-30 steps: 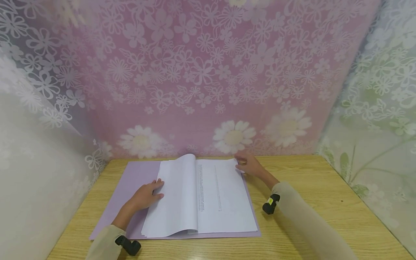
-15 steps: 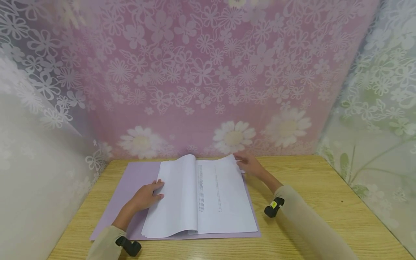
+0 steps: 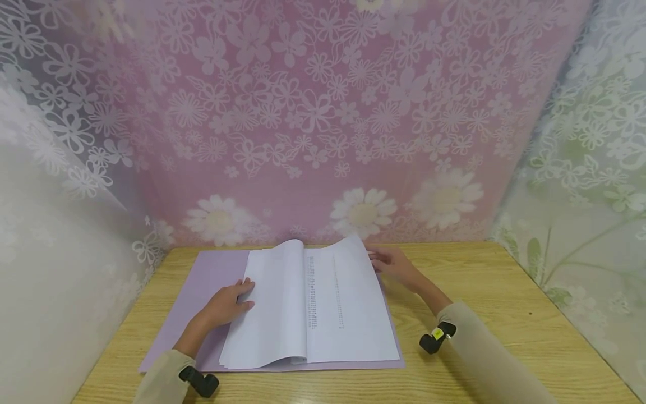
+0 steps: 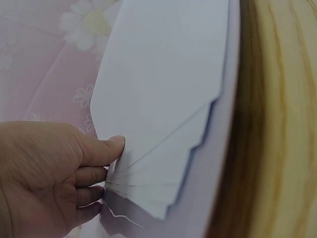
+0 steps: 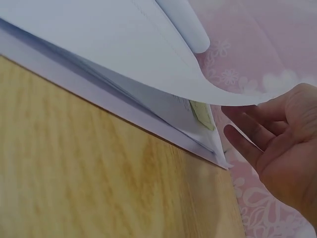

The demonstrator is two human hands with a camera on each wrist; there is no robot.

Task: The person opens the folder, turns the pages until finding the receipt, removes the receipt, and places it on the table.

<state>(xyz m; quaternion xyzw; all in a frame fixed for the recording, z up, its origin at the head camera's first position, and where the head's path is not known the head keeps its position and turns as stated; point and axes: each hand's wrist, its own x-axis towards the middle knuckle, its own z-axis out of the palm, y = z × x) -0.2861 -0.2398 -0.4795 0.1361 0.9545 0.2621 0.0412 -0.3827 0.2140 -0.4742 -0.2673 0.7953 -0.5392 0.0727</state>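
A purple folder (image 3: 217, 261) lies open with a thick stack of white sheets, the turned ones curving over to its left half. My left hand (image 3: 227, 303) holds the left edge of these turned sheets (image 3: 272, 303); in the left wrist view its thumb presses on top and the fingers curl at the fanned edges. On the right half, a printed page (image 3: 353, 308) rises at its far right corner. My right hand (image 3: 398, 266) pinches this page near that corner. From the right wrist view, other fingers (image 5: 240, 141) hang below the lifted page, and the exact thumb contact is partly hidden.
The folder rests on a wood-grain table (image 3: 479, 292). Under the raised page shows a small yellow-green piece (image 5: 202, 116). A pink floral backdrop (image 3: 313, 140) stands right behind the table, with pale floral sheets (image 3: 590, 224) at both sides.
The page's far right corner has risen higher. My right hand has shifted slightly right and nearer to me along the page's edge. My left hand has stayed in place.
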